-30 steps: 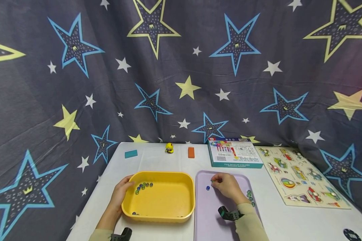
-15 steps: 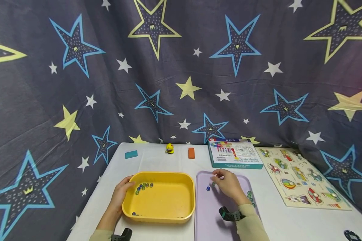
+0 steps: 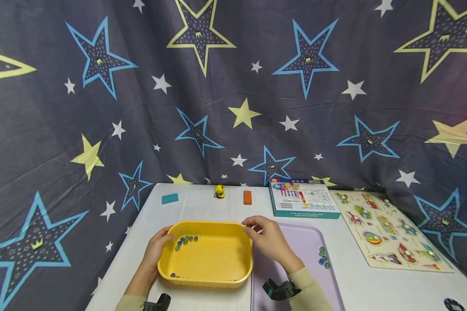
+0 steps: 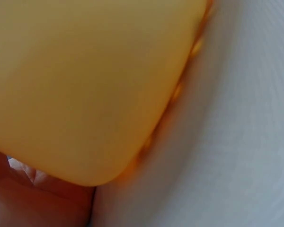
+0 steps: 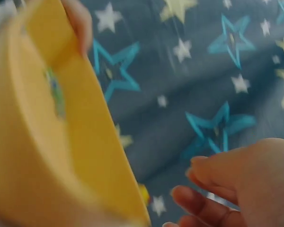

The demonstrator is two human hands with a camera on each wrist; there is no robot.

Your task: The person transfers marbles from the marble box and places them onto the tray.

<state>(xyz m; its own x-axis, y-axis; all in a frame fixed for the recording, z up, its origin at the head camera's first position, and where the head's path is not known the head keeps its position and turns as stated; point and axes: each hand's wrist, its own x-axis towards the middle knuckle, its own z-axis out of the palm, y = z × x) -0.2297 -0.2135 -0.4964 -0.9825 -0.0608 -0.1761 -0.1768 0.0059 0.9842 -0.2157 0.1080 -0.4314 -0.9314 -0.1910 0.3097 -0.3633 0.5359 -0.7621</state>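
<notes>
My left hand [image 3: 153, 250] grips the left rim of a yellow plastic tub [image 3: 214, 257], thumb over the edge and fingers outside. Inside, several blue and green glass marbles [image 3: 184, 240] lie toward the back left, and a blue one [image 3: 173, 275] sits by the near wall. At the tub's right rim is my right hand [image 3: 270, 239], its fingertips close to the back corner. The right wrist view shows its fingers [image 5: 199, 201] loosely bent, with nothing between them and the thumb. Beneath that forearm, a lilac tray [image 3: 309, 235] bears several marbles [image 3: 322, 258] near its right edge.
Along the back of the white table stand a teal block [image 3: 170, 198], a yellow toy figure [image 3: 219, 191], an orange block [image 3: 247, 198] and a boxed bead set [image 3: 305, 201]. A wooden puzzle board [image 3: 389, 233] lies right. A dark round disc [image 3: 454, 304] is at front right.
My right hand let go of a green marble on the lilac tray, then moved left to the tub's right rim. It now covers where loose marbles lay. My left hand stays put.
</notes>
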